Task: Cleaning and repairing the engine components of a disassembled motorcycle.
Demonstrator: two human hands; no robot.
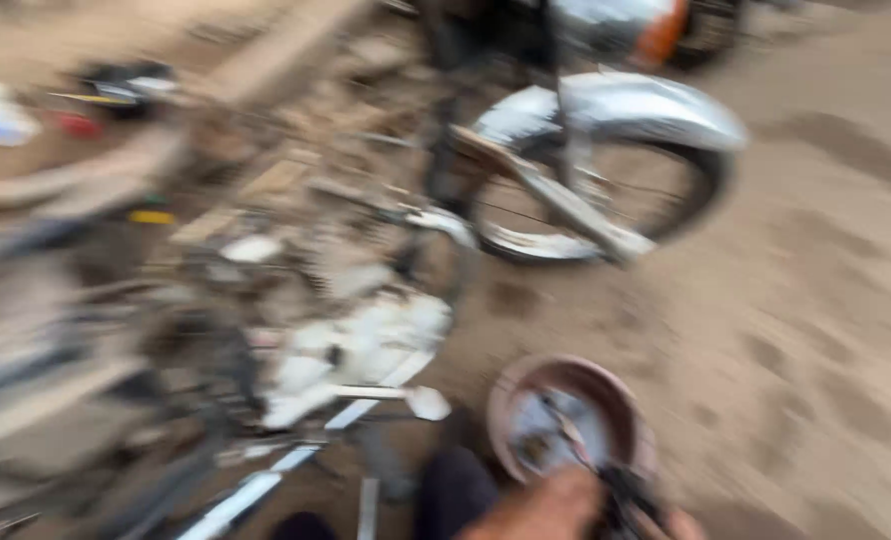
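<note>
Brown dirt ground (816, 300) fills a heavily motion-blurred view looking down at a motorcycle (366, 270) under repair. Its chrome-fendered wheel (606, 170) stands at upper centre, with the pale engine (366, 340) and frame smeared across the left. Low in the frame sits a round, reddish bowl (566, 415) on the dirt, just right of the engine, holding what seem to be small metal parts in a greyish pool; the blur keeps them from being told apart. At the bottom edge one hand (546, 510) reaches in beside the bowl's near rim, close to a dark tool (626, 490) whose thin tip lies over the bowl. Which hand it is cannot be told, nor whether its fingers are spread or curled around the tool; the other hand is out of view. A dark trouser leg (456, 490) shows to its left. By its look, the bowl is probably rigid and light, but anything wet or oily inside would make it slippery and apt to slop, so it would best be gripped at the rim on opposite sides and kept level. The tool looks stiff and slim, best held by its dark handle.
</note>
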